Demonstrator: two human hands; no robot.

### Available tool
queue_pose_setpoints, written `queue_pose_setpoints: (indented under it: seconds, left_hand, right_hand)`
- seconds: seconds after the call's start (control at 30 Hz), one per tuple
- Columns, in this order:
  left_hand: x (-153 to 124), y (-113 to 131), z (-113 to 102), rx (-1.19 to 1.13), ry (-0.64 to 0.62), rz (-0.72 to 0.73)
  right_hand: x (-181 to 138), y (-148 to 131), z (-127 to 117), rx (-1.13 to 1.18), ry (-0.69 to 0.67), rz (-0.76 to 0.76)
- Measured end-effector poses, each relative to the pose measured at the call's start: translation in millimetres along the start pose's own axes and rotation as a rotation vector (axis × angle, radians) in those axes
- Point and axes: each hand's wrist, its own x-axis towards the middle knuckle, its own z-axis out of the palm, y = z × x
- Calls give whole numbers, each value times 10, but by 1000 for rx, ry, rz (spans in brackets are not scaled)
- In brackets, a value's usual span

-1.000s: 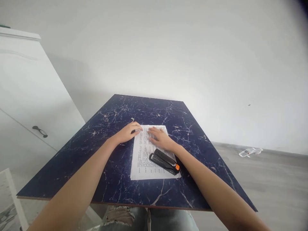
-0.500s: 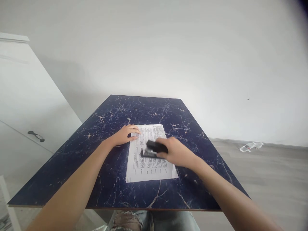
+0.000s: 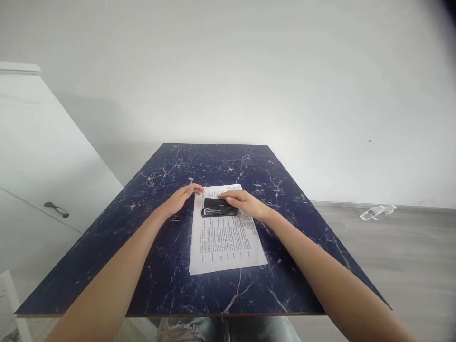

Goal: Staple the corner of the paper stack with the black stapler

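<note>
A printed sheet of paper [image 3: 224, 237] lies on the dark blue marbled table [image 3: 171, 266]. A black stapler [image 3: 215, 207] sits across the sheet's far left part, its mouth pointing left. My right hand [image 3: 245, 203] wraps the stapler from the right, fingers over its top. My left hand [image 3: 183, 197] rests at the paper's far left corner, fingers stretched and pressing on the edge.
A white cabinet [image 3: 39, 156] with a dark handle [image 3: 56, 209] stands to the left. A crushed clear plastic bottle [image 3: 377, 212] lies on the grey floor by the white wall at right. My knees in torn jeans [image 3: 199, 330] show under the table's near edge.
My right hand took the stapler from the sheet's near right part and carried it to the far left corner. The left hand stayed at that corner.
</note>
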Motion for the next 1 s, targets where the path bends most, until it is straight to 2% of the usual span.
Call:
queue_pose_setpoints:
  seconds: [0.1, 0.17, 0.37, 0.5, 0.63, 0.67, 0.73, 0.8, 0.83, 0.9, 1.0]
  left_hand:
    - [-1, 46, 3, -26, 16, 2]
    - [2, 60, 7, -48, 41, -1]
    - [37, 6, 13, -104, 65, -25]
    - [46, -23, 12, -119, 72, -5]
    - [43, -6, 45, -114, 98, -9]
    - [43, 11, 65, -131, 150, -25]
    - [44, 65, 121, -178, 329, -83]
    - [46, 140, 194, -260, 506, -119]
    - [47, 179, 233, -329, 539, -119]
    - [50, 247, 309, -527, 475, -114]
    - [54, 296, 394, -793, 285, -202]
  right_hand:
    - [-37, 124, -53, 301, -28, 61]
    - [-42, 202, -54, 414, -25, 90]
    - [-22, 278, -46, 493, 18, 181]
    - [-53, 188, -18, 315, 5, 67]
    - [-72, 72, 112, -85, 50, -35]
    - [-72, 53, 151, -155, 99, -38]
    - [-73, 28, 213, -233, 225, -67]
    - [-82, 15, 242, -306, 351, -174]
    - [-91, 10, 244, -362, 398, -247]
    - [-116, -4, 229, -496, 408, -382]
    - [-148, -37, 197, -644, 283, -479]
